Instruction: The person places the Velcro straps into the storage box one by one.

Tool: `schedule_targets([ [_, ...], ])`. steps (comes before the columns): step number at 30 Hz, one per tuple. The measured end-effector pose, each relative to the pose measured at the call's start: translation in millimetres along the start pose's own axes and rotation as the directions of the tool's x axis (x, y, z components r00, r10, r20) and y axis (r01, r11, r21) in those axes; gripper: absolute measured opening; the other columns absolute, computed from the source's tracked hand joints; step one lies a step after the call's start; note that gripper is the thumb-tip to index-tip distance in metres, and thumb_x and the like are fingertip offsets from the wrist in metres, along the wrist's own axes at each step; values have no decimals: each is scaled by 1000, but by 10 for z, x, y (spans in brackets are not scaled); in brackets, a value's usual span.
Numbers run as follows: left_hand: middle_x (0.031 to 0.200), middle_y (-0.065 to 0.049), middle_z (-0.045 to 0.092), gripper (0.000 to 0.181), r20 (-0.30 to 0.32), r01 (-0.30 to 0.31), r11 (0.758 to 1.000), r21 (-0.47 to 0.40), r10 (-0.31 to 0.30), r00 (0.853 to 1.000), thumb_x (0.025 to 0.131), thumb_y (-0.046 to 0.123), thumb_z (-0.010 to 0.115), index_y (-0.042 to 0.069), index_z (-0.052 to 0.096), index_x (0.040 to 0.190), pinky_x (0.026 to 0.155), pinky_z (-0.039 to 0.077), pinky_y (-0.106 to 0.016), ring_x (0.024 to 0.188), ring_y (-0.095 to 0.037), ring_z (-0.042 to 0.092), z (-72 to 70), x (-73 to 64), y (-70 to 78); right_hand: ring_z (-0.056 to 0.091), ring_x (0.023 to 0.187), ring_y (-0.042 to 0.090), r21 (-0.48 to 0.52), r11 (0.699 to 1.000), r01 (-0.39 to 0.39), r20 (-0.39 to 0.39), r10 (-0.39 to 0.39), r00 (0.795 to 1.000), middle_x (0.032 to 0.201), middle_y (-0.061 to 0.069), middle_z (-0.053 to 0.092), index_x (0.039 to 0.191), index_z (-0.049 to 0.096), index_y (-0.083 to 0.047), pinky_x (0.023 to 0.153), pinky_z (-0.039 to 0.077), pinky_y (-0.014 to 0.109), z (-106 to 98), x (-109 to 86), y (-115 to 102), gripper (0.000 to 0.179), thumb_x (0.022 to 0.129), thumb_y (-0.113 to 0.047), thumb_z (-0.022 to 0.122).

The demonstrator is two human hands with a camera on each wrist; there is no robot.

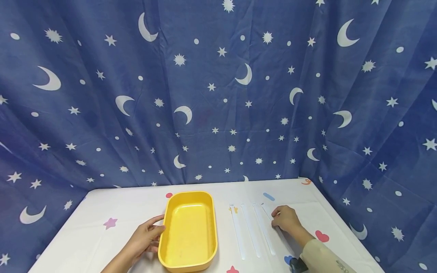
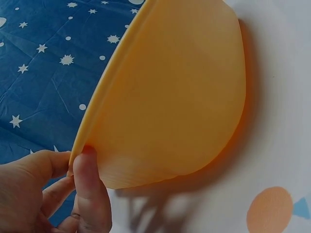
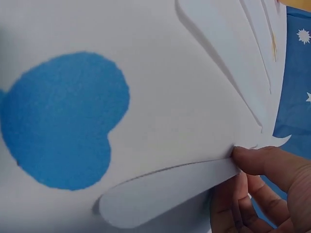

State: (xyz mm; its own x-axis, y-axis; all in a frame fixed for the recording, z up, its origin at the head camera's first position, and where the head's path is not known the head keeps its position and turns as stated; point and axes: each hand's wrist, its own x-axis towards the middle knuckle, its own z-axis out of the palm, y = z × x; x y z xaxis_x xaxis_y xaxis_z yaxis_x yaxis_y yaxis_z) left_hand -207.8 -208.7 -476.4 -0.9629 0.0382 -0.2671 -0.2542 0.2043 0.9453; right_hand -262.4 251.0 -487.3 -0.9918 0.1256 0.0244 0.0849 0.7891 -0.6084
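Note:
At the left side of a yellow rectangular tub point(image 1: 187, 237), my left hand point(image 1: 145, 236) pinches the rim between thumb and fingers. The left wrist view shows the tub's outer wall point(image 2: 170, 97) close up, with fingertips on both sides of the rim. Over on the right, my right hand point(image 1: 286, 219) pinches a long white strip point(image 3: 160, 199) near its narrow, hooked end. Its other end is broad and rounded, pointing toward the person. Three similar white strips point(image 1: 238, 233) lie side by side between the tub and the right hand.
A white tablecloth point(image 1: 136, 204) printed with coloured shapes covers the table. Behind it hangs a blue curtain point(image 1: 205, 94) with moons and stars, which also runs along the right side. A blue heart print point(image 3: 63, 121) lies near the right hand's strip.

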Motion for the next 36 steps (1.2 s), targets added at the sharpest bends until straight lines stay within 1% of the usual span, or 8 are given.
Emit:
schedule_targets([
  [6,101,-14,63,57,2,-10,1000,1,10,1000,98,20,59,0,39,148,55,61,-36,71,-20,66,4,-3,-7,58,57,16,67,993,-98,54,94,994,70,5,63,82,69,0,50,49,24,-9,53,43,20,65,0,78],
  [10,100,-14,63,55,-16,-1,1000,5,1,1000,98,19,58,0,40,147,54,61,-35,69,-19,66,16,11,-12,57,58,15,92,987,-133,92,124,988,70,5,63,83,70,0,50,48,24,-34,82,72,19,66,-3,79],
  [13,100,-14,63,55,-19,1,1000,3,-1,1000,99,18,58,0,40,147,54,60,-35,71,-20,67,18,21,-19,56,55,14,162,970,-184,138,162,977,67,5,62,86,71,2,48,51,24,-55,103,85,20,68,-1,78],
  [17,102,-15,63,55,-4,-7,1000,-5,7,1000,99,18,57,-1,38,148,55,60,-34,73,-21,68,14,25,-24,57,53,11,282,913,-293,240,228,944,66,4,62,95,69,5,49,55,21,-80,118,87,22,75,1,77],
  [21,101,-15,62,56,-3,-4,1000,-12,4,1000,98,18,58,-1,38,148,55,61,-35,72,-20,67,15,22,-23,59,56,10,360,864,-352,311,244,919,67,2,63,102,68,7,52,56,20,-103,106,80,26,78,1,76],
  [25,99,-15,62,55,-12,14,1000,-12,-14,1000,97,18,59,1,41,147,55,61,-35,71,-19,66,18,11,-6,63,61,11,409,824,-391,358,249,900,72,3,66,105,67,7,56,59,21,-116,99,80,27,80,1,75],
  [31,100,-16,62,56,-6,15,1000,-8,-15,1000,97,19,59,1,40,147,56,61,-35,71,-20,67,13,3,3,66,67,14,511,736,-443,419,237,877,77,6,67,109,65,9,65,62,28,-128,101,82,30,80,7,72],
  [36,100,-15,61,56,-6,23,1000,-11,-23,1000,97,18,59,1,40,147,55,61,-34,70,-18,66,11,9,-1,65,70,15,552,695,-461,444,222,868,80,8,66,118,61,11,68,63,29,-120,106,88,39,81,8,71],
])
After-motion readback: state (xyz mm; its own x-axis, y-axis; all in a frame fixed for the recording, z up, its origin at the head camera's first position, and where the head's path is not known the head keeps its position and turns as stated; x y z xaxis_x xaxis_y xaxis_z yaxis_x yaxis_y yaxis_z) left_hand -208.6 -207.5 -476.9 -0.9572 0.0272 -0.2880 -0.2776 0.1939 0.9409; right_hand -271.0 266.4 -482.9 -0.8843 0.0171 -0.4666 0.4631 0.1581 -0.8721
